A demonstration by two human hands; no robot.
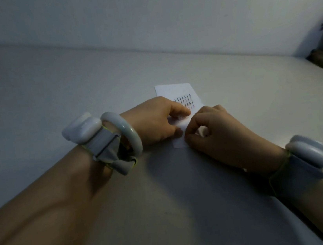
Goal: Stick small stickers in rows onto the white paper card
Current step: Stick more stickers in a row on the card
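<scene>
L hand point(152, 121) fingers press the white card point(175, 90) on desk point(50, 96); R hand point(215, 129) fingers pinched, content not visible. Sticker rows point(184, 101) may go crooked if card slips.

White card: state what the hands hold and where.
The left hand presses the white card flat near its middle. The right hand pinches at the card's near edge; whether it holds a sticker cannot be told.

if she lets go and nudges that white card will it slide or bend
The white card lies flat and thin on the smooth table, so it would probably slide easily. It looks light and likely flexes if lifted by one end. The left hand pressing on it suggests it shifts otherwise.
</scene>
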